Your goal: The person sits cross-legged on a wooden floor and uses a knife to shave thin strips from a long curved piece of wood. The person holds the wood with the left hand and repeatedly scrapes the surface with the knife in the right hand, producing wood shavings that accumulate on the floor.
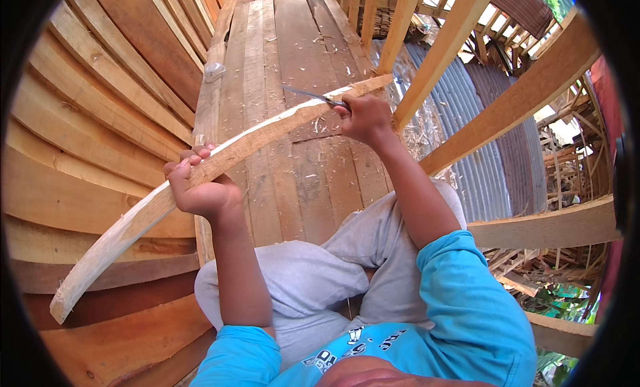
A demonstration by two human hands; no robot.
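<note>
A long pale strip of wood (263, 135) lies slantwise across in front of me, its near end low at the left and its far end up at the right. My left hand (203, 184) is closed round it near the middle. My right hand (365, 115) grips a knife (313, 94) close to the strip's far end. The dark blade points left and rests against the strip's upper edge. The knife's handle is mostly hidden in my fist.
Wood shavings (320, 126) are scattered over the plank floor (293, 180). A board wall (107, 140) rises at the left, with a small clear plastic thing (214, 72) at its foot. Upright wooden posts (440, 54) stand at the right, with corrugated metal sheets (467, 127) beyond.
</note>
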